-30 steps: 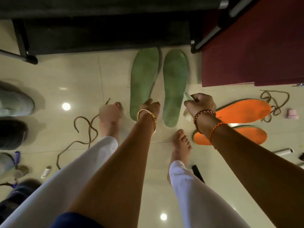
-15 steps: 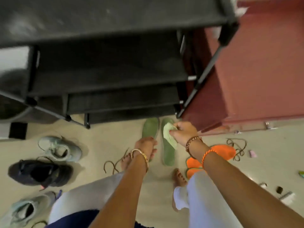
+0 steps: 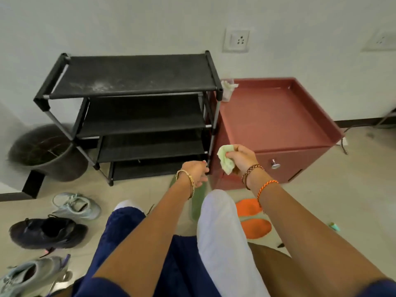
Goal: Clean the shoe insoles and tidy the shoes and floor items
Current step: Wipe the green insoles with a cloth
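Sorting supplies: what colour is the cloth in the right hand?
Pale green cloth, gripped by the right hand; the head view shows it.

We see pale wall (image 3: 150, 22) behind, two socket plates (image 3: 236, 40) set in it. Black four-tier shoe rack (image 3: 132, 78) stands against wall, dusty top shelf. Reddish-brown cabinet (image 3: 276, 116) just beside rack, raised rim, metal knob (image 3: 275, 164) on front. Dark round pot (image 3: 46, 151) left of rack. Beige tiled floor (image 3: 342, 189), dark skirting along wall base.
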